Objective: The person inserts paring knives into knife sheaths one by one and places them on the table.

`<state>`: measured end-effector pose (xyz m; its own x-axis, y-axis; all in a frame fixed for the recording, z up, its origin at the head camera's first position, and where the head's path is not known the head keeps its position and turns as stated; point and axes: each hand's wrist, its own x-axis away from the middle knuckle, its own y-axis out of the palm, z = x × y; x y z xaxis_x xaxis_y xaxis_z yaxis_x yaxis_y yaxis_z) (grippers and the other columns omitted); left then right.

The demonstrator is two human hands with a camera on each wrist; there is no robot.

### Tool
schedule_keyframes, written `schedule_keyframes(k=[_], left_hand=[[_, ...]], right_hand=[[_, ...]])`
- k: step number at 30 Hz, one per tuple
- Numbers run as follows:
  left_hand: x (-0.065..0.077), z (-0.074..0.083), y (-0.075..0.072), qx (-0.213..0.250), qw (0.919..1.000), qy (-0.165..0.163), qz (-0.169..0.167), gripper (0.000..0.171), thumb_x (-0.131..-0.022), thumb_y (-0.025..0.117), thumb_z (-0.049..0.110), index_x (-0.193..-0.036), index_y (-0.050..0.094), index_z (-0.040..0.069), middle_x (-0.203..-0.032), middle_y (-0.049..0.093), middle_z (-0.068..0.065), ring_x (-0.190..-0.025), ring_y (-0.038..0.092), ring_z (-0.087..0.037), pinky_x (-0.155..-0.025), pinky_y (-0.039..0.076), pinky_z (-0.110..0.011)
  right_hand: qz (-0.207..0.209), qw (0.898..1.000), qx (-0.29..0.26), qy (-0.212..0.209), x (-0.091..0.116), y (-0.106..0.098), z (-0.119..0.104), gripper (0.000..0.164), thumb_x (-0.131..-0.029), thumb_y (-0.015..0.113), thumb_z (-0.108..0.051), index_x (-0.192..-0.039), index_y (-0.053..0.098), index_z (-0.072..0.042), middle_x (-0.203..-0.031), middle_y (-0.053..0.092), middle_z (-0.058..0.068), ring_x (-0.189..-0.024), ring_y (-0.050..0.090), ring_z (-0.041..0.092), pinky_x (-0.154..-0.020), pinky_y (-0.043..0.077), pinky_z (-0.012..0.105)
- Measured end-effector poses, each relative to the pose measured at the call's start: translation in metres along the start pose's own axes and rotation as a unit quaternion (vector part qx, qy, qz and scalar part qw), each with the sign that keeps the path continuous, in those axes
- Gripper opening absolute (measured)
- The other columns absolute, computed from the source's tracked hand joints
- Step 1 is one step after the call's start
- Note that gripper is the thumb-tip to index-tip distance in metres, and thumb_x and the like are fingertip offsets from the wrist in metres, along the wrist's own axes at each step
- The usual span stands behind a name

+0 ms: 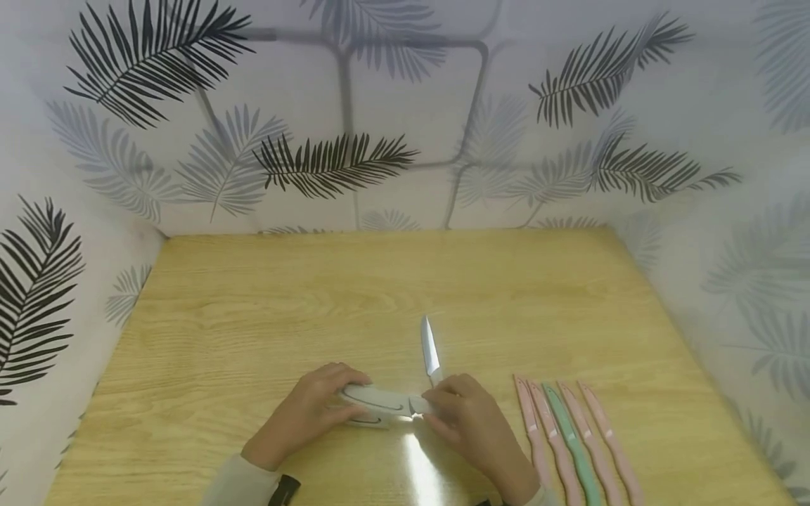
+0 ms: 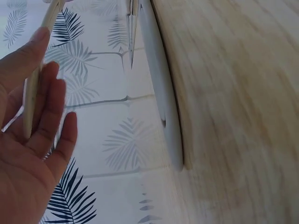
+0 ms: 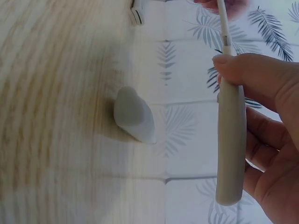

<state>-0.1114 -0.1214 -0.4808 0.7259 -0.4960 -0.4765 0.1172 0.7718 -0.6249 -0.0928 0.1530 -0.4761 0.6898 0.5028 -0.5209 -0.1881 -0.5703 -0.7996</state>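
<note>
My left hand pinches a pale grey knife sheath with a dark curved line on it, between thumb and fingers. The right hand grips a smooth pale knife handle, thumb on its near end by the sheath. Sheath and handle meet in line, held above the table; the blade between them is mostly hidden. Below the held sheath a second pale sheath lies on the table. Beyond my right hand a knife lies with its bare blade pointing away; its pale handle end shows under that hand.
To the right of my right hand, several pink knives and one green knife lie side by side, handles towards me. The wooden table meets leaf-patterned cloth at the back and both sides.
</note>
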Motion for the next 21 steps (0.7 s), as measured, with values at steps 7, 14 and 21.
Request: schedule_keyframes(k=[7,14,21], left_hand=[[0.002,-0.003,-0.007,-0.112,0.9907,-0.067,-0.039,0.049,-0.074,0.076,0.021,-0.117,0.059,0.007,-0.1,0.061,0.004,-0.09,0.056,-0.01,-0.078,0.049,-0.026],[0.005,-0.009,-0.009,-0.154,0.9828,-0.09,-0.049,0.053,-0.072,0.078,0.021,-0.118,0.058,0.005,-0.102,0.061,0.002,-0.093,0.056,-0.013,-0.082,0.049,-0.028],[0.01,-0.012,-0.006,-0.169,0.9777,-0.107,-0.065,0.042,-0.072,0.077,0.022,-0.109,0.063,0.007,-0.106,0.061,0.001,-0.098,0.056,-0.015,-0.085,0.047,-0.03]], right_hand=[[0.03,0.999,0.02,0.036,0.018,-0.017,0.017,0.029,-0.063,0.082,-0.011,-0.089,0.071,-0.004,-0.085,0.06,0.001,-0.075,0.051,0.009,-0.062,0.049,0.017],[0.019,0.98,0.071,0.184,0.053,-0.054,0.037,0.029,-0.064,0.082,-0.011,-0.09,0.071,-0.005,-0.085,0.062,0.002,-0.077,0.055,0.013,-0.065,0.053,0.03],[0.034,0.929,0.11,0.352,0.105,-0.094,0.061,0.031,-0.073,0.077,-0.015,-0.097,0.069,0.001,-0.088,0.064,0.015,-0.074,0.061,0.028,-0.06,0.054,0.042]])
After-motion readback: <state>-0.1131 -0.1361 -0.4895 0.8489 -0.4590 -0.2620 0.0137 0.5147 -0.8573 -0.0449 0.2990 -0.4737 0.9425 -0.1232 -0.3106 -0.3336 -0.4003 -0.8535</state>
